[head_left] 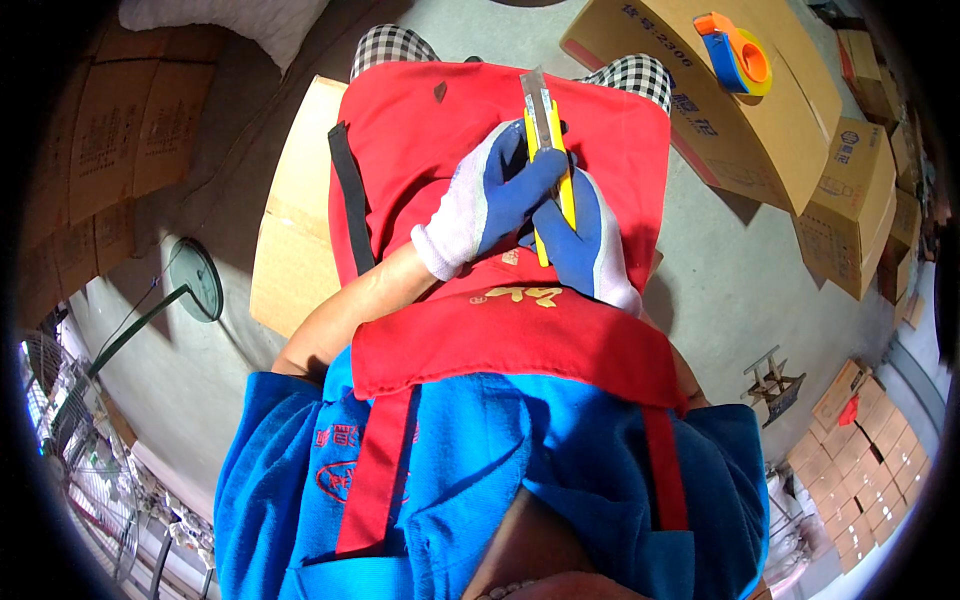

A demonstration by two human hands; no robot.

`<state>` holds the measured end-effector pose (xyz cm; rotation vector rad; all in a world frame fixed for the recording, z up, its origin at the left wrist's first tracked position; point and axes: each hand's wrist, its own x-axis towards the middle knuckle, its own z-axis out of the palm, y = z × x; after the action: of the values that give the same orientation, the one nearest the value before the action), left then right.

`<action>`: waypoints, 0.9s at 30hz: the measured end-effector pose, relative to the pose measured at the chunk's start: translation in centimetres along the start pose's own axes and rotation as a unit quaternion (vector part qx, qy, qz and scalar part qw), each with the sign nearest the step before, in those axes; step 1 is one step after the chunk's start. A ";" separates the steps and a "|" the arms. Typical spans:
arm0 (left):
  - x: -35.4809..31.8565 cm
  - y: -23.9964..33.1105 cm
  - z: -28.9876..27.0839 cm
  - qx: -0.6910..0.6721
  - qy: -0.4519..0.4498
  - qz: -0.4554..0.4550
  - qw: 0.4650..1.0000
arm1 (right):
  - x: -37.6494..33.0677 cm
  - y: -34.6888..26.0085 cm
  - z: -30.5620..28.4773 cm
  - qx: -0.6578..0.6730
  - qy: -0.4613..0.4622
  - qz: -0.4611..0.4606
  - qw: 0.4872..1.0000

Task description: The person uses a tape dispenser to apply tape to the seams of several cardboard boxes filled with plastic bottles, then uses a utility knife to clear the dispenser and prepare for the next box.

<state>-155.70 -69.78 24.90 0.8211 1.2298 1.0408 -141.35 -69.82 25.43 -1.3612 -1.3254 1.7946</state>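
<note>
Both grips wear white gloves with blue-coated palms and fingers, and both are closed on one yellow box cutter (557,118). It sits between them, above the lap, with its grey metal blade (536,82) pointing up and away from the body, clear of all the fingers. The left grip (488,195) wraps the cutter from the left side, its thumb lying across the front of the handle. The right grip (595,240) holds the lower part, with blue fingertips against the handle; a stretch of yellow shows below them, slanting slightly. Any marking on the cutter is too small to make out.

Under the hands spreads a red apron (610,135). Its folded upper part bears gold characters, upside down from this angle and half lost in the fold. The blue shirt (470,430) carries red stitched characters and an oval emblem on the chest, partly covered by an apron strap (372,475).

At the upper right, a large carton (775,145) shows dark printed characters with a number along one side, and an orange and blue tape dispenser (720,65) rests on top. Beside it, a smaller carton (850,200) has a dark blue geometric logo with characters next to it. Stacked cartons (110,135) at the left bear faint, unreadable print.
</note>
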 end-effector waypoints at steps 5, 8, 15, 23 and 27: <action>0.1 0.0 0.0 0.012 0.014 -0.008 1.000 | 0.0 0.2 0.0 -0.042 0.002 -0.049 0.998; 0.1 -0.3 0.2 -0.004 0.027 -0.013 1.000 | 0.0 0.0 0.0 -0.027 0.000 -0.030 0.999; 0.1 0.0 0.4 0.001 0.050 -0.029 0.998 | 0.3 1.1 -0.2 -0.065 0.004 -0.079 0.995; 0.2 -0.2 0.3 -0.026 0.081 0.009 0.996 | 0.0 0.4 0.1 0.010 0.014 -0.020 1.000; -0.6 0.5 -1.7 -0.046 0.086 -0.027 0.995 | -0.1 0.0 0.1 0.044 0.052 -0.002 0.998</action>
<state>-157.50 -70.21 25.26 0.6327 1.3313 1.1334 -141.44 -69.92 25.47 -1.3838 -1.1797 1.7347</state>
